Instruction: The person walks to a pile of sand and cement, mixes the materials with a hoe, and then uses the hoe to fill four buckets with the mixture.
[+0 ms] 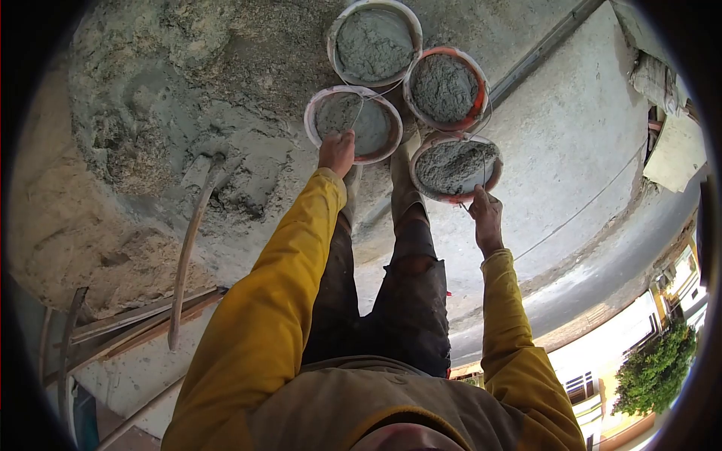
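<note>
My left hand is closed around the wire handle of a white-rimmed bucket holding grey wet mortar. Over at the right, my right hand pinches the handle of another mortar-filled bucket, close to its near rim. Two more buckets of mortar stand beyond these: a white-rimmed one at the top and a reddish one beside it. All the buckets sit close together around my boots.
A spread of wet mortar lies at the left, with a wooden-handled tool stuck in it. Wooden boards are at the lower left. A long straight bar crosses the floor at the upper right.
</note>
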`<move>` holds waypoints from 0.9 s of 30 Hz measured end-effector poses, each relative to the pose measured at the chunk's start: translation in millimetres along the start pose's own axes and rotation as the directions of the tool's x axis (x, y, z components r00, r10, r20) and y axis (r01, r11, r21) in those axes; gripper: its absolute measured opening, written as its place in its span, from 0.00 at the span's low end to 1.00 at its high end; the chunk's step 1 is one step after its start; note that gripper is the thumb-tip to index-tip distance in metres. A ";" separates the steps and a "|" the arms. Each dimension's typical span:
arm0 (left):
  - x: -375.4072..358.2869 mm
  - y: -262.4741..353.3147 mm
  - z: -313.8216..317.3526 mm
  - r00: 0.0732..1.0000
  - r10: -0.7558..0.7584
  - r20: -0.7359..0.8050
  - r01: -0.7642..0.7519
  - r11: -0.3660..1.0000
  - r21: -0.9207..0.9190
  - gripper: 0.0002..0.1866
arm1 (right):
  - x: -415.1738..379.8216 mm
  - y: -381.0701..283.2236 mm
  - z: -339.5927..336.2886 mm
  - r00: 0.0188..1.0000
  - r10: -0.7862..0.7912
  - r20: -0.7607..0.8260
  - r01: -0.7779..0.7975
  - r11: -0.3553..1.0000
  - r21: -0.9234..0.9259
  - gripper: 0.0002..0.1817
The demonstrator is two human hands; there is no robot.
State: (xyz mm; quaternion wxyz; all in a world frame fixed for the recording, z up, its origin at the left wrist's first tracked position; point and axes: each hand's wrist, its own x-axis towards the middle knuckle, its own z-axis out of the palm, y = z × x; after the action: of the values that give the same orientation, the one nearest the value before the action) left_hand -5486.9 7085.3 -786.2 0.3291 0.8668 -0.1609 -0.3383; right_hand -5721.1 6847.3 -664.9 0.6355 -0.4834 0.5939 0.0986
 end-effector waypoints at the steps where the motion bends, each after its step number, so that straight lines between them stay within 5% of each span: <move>1: 0.9 3.2 -2.6 1.000 0.004 0.000 -0.004 1.000 0.005 0.23 | 2.1 1.5 -1.5 1.000 0.012 0.011 -0.012 1.000 0.017 0.19; 3: -8.4 12.9 -10.9 0.958 -0.268 0.107 0.286 0.928 -0.238 0.23 | 2.8 4.0 -3.0 0.999 0.030 0.022 -0.031 0.999 0.037 0.19; 6: -21.2 25.3 -20.3 0.924 -0.354 0.144 0.381 0.826 -0.414 0.24 | 4.4 5.3 -4.0 0.999 0.038 0.006 -0.037 0.999 -0.014 0.19; 10: -33.3 60.5 -48.1 0.909 -0.391 0.147 0.416 0.822 -0.389 0.24 | 4.5 4.0 -5.1 1.000 0.017 0.013 -0.016 1.000 -0.016 0.20; 14: -23.3 83.0 -70.2 0.958 -0.268 0.102 0.286 0.868 -0.406 0.23 | 5.4 1.2 -3.0 1.000 0.029 0.002 -0.029 1.000 -0.005 0.21; 17: -10.6 93.4 -79.8 0.889 -0.358 0.284 0.449 0.800 -0.398 0.20 | 7.6 0.8 -6.0 1.000 0.020 0.004 -0.020 1.000 0.010 0.21; 20: -2.6 89.9 -85.3 0.888 -0.256 0.383 0.392 0.858 -0.334 0.19 | 11.7 1.8 -14.7 0.999 -0.010 0.032 0.010 1.000 0.001 0.21; 21: -1.5 100.0 -91.5 0.778 -0.385 0.497 0.596 0.703 -0.388 0.17 | 12.6 -0.7 -14.2 0.999 -0.026 0.040 0.025 0.999 0.028 0.21; 27: -15.1 78.8 -79.2 0.801 -0.386 0.457 0.590 0.636 -0.498 0.19 | 11.0 -0.9 -19.2 0.998 -0.054 0.032 0.054 0.999 0.000 0.22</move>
State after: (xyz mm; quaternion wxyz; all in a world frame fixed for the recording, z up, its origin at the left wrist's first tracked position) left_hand -5447.4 7071.8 -681.4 0.4590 0.6559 0.1536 -0.5792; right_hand -5730.2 6827.9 -670.4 0.6471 -0.4977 0.5705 0.0893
